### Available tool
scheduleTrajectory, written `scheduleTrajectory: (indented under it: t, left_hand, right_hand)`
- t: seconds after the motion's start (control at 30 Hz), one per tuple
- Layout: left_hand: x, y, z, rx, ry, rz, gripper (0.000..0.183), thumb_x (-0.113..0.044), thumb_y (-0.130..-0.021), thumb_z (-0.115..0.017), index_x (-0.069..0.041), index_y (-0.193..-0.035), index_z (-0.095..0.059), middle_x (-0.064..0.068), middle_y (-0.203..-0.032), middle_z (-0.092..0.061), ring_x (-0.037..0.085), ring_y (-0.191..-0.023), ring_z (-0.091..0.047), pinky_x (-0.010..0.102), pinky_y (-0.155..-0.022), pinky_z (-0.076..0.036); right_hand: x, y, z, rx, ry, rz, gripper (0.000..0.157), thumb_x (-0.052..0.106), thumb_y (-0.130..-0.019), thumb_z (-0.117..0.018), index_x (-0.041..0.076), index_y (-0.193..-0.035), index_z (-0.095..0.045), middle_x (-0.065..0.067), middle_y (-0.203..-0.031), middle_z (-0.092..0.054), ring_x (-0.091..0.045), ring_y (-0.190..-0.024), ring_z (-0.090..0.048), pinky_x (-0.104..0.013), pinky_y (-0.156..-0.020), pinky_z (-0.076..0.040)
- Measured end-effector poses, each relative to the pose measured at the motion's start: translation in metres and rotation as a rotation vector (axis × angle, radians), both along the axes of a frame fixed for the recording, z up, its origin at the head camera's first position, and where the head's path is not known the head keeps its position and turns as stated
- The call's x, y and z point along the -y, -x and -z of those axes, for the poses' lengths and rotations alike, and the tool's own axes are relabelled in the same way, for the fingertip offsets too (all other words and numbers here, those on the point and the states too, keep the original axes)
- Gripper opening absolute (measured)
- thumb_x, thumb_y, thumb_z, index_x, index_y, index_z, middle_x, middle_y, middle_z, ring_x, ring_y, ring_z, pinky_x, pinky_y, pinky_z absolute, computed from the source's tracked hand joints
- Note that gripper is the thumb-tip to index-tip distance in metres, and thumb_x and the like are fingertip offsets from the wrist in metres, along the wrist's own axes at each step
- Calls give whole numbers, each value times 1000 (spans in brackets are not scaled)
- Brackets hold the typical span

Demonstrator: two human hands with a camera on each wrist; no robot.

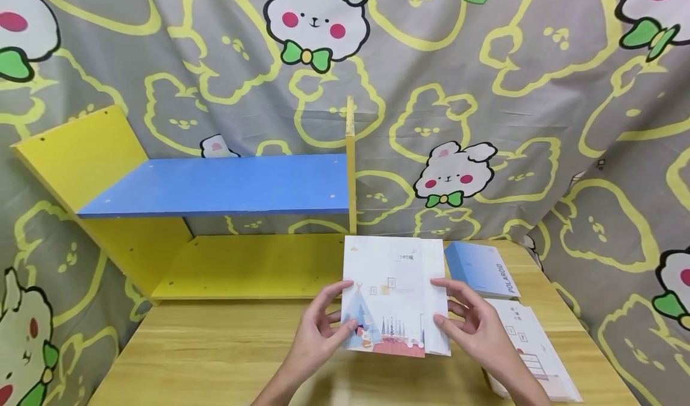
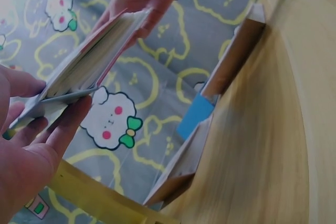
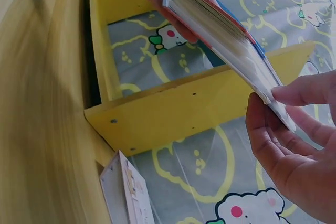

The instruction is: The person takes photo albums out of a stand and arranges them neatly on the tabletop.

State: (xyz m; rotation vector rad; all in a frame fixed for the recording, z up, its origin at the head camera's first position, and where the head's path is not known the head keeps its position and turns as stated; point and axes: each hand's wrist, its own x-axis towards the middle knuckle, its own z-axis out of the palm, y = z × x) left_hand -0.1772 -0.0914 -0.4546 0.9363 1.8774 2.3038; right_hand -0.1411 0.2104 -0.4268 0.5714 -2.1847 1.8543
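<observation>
A white book [image 1: 384,298] with a tent and playroom drawing on its cover is held up over the table, in front of the shelf. My left hand [image 1: 323,328] pinches its left edge between thumb and fingers. On the opposite edge, my right hand [image 1: 469,322] grips a plain white strip that shows beside the printed cover. In the left wrist view, the book's page edges [image 2: 86,59] show between the two covers, with the left fingers [image 2: 71,116] beneath. The right wrist view shows the right thumb [image 3: 302,90] on one side of the book and the fingers on the other.
A yellow shelf unit with a blue board [image 1: 232,184] stands at the back left of the wooden table [image 1: 215,346]. At the right lie a blue and white item marked POLAROID [image 1: 482,268] and a white illustrated item [image 1: 533,352]. A patterned curtain [image 1: 409,106] hangs behind.
</observation>
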Motion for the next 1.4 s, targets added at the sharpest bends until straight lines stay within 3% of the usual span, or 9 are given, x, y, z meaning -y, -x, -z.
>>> scheduleTrajectory:
  t: [0.33, 0.57, 0.8, 1.2, 1.4]
  left_hand:
    - [-13, -4, 5, 25, 8, -7, 67, 11, -91, -67, -4, -152, -43, 30, -157, -33, 39, -106, -70, 47, -74, -62]
    - [-19, -4, 5, 37, 2, 9, 68, 12, -90, -68, -5, -152, -44, 29, -157, -34, 39, -108, -69, 47, -76, -61]
    - [-27, -2, 6, 53, -1, 19, 67, 11, -90, -69, -4, -150, -46, 28, -154, -39, 37, -117, -66, 47, -80, -61]
    - [-41, -3, 9, 113, -5, 11, 65, 10, -89, -70, -6, -149, -48, 23, -153, -44, 34, -122, -62, 46, -83, -60]
    - [-46, -6, 8, 140, -7, 8, 66, 10, -89, -71, -7, -149, -49, 22, -151, -45, 39, -123, -60, 46, -83, -60]
  right_hand:
    - [-12, -6, 3, 50, -21, 4, 55, -8, -93, -69, 2, -144, -50, -6, -144, -54, -15, -113, -66, -31, -77, -62]
    - [-18, -6, 2, 69, -30, 13, 54, -6, -95, -68, 2, -145, -49, -6, -144, -53, -13, -117, -65, -33, -80, -62]
    - [-26, -5, 1, 42, -39, 11, 52, -9, -95, -66, -1, -143, -49, -3, -142, -54, -14, -107, -67, -33, -74, -62]
    - [-35, -9, 7, 34, -118, 107, 50, -6, -95, -68, 0, -141, -52, 5, -142, -53, -6, -115, -61, -23, -87, -58]
    - [-37, -11, 8, 39, -130, 136, 50, -6, -95, -67, 1, -142, -52, 6, -142, -54, -5, -114, -61, -20, -87, -57]
